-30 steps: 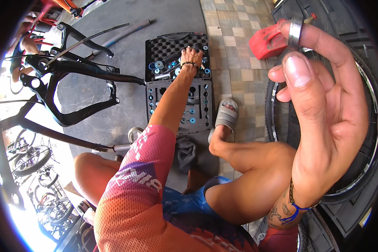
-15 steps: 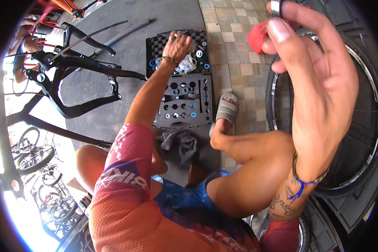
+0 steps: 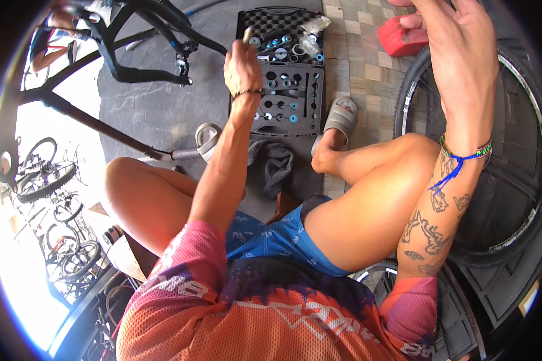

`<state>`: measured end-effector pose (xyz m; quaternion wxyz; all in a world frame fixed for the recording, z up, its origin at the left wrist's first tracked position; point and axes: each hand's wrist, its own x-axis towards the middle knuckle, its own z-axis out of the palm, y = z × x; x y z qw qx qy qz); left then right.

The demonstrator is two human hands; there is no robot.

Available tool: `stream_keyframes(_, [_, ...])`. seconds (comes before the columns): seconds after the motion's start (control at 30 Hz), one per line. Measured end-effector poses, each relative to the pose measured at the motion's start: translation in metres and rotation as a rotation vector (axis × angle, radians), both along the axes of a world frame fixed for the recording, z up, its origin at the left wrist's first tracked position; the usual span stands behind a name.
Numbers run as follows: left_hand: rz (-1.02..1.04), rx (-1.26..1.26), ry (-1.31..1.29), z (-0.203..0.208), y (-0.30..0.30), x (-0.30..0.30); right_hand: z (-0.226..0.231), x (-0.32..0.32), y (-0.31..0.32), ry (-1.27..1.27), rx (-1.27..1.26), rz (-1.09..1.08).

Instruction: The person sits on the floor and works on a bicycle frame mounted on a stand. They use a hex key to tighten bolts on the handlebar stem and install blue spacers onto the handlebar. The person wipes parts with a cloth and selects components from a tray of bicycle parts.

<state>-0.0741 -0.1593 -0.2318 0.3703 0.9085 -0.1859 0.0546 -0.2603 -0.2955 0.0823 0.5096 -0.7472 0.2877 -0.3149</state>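
Bike frame: the black tubes [image 3: 147, 76] stand at the left, over the dark mat [image 3: 138, 107], with one tube end just beside the left hand.
Left hand: the grip [image 3: 244, 71] is closed, seemingly around a short tan piece [image 3: 247, 35], at the near-left side of the tool case [image 3: 308, 127].
Left-hand risk: a loose hold on so little length could let the piece drop among the parts; a swing to the left could knock the knuckles on the frame.
Tan piece: small, narrow and pale, poking up past the fingers; its lower part is hidden.
Tool case: lying open on the mat, blue and silver parts in both halves, clear plastic bags [image 3: 314, 27] at the far right corner.
Case risk: the bags overlie parts, so lifting one carelessly could scatter them.
Red block: the thing [image 3: 401, 38] sits beyond the wheel [image 3: 406, 96], close to the right hand [image 3: 464, 51].
Right hand: raised over the wheel; its fingertips are cut off, so I cannot tell its grip or any load.
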Motion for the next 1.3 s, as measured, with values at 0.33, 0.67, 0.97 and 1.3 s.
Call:
stream_keyframes(0.33, [0.592, -0.833, 1.023, -0.072, 0.15, -0.145, -0.032, 0.017, 0.016, -0.059, -0.297, 0.072])
stream_keyframes(0.67, [0.623, -0.478, 0.875, -0.063, 0.176, -0.176, -0.025, 0.016, 0.018, -0.142, -0.273, 0.196])
stream_keyframes(0.97, [0.529, -0.285, 0.66, -0.087, 0.179, -0.187, -0.022, 0.02, 0.029, -0.086, -0.302, 0.16])
stream_keyframes(1.3, [0.637, -0.328, 0.737, -0.1, 0.166, -0.17, -0.03, 0.02, 0.03, -0.025, -0.444, 0.086])
